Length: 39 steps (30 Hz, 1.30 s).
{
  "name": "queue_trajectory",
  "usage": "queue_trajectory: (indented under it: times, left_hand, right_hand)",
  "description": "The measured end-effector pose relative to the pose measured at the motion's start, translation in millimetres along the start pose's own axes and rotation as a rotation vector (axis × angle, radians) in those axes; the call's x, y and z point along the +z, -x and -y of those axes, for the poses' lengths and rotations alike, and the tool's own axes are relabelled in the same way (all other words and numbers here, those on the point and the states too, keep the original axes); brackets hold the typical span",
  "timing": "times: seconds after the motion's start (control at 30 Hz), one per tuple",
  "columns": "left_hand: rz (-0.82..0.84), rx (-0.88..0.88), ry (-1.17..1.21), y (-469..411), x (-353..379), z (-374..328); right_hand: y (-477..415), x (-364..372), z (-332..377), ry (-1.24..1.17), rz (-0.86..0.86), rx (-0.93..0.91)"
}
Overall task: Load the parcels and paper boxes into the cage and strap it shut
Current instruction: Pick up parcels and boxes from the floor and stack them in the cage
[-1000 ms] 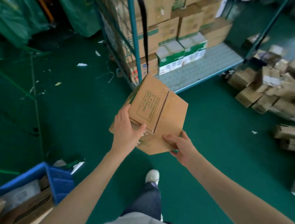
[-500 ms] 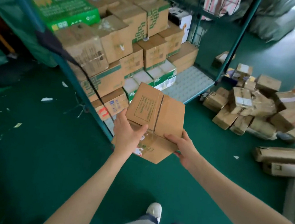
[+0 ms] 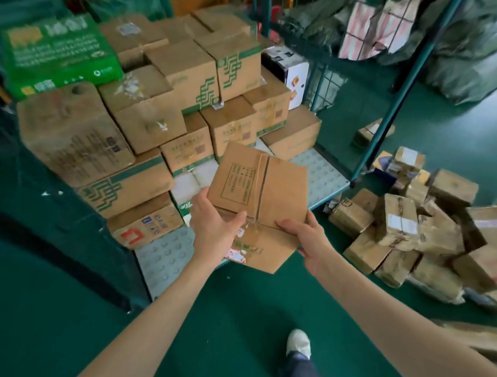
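Cardboard box (image 3: 261,190), brown and taped, is held in the air between both hands, just in front of the cage's open side. The left hand (image 3: 215,231) grips its near left corner with the thumb on top. The right hand (image 3: 312,243) grips the near right edge the same way. Behind the box, stacked boxes (image 3: 156,114) fill the cage (image 3: 325,176). Loose parcels (image 3: 423,235) lie on the green floor (image 3: 226,311) to the right.

A stack (image 3: 143,113) of boxes stands in the cage (image 3: 386,123), toward its left and back. Before the cage, a box (image 3: 260,186) hangs between the left hand (image 3: 214,229) and the right hand (image 3: 312,243). Parcels (image 3: 422,238) lie heaped right of the cage, and sacks (image 3: 467,55) lie behind it.
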State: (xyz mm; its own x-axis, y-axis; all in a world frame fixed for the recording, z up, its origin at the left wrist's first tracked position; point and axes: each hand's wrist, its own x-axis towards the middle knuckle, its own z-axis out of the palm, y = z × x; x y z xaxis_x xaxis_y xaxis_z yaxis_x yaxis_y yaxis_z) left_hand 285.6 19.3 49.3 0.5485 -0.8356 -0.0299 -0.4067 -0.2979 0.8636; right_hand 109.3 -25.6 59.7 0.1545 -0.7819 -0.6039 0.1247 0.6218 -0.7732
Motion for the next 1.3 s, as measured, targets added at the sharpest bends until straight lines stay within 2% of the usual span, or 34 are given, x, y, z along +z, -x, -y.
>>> queue_trajectory:
  times: [0.13, 0.37, 0.67, 0.87, 1.13, 1.3]
  left_hand:
    - [-0.041, -0.011, 0.009, -45.1, 52.8, -39.1]
    - [-0.106, -0.084, 0.103, -120.3, 109.5, -74.3]
    - [-0.101, -0.044, 0.115, -275.0, 164.2, -102.1]
    - [-0.054, -0.032, 0.145, -379.2, 197.9, -137.4]
    - [-0.003, -0.105, 0.222, -490.4, 239.9, -169.8]
    - [-0.095, -0.135, 0.216, -558.3, 265.9, -193.3]
  right_hand:
    - [-49.6, -29.4, 62.1, 0.012, 0.033, 0.001]
    - [-134.5, -45.6, 131.5, 0.062, 0.071, -0.015]
    - [-274.8, -21.6, 218.6, 0.07, 0.055, -0.07]
    - [-357.8, -5.9, 298.2, 0.069, -0.026, -0.169]
    - [-456.4, 1.9, 382.0, 0.039, -0.035, -0.243]
    - [-527.8, 12.0, 427.1, 0.113, 0.019, -0.28]
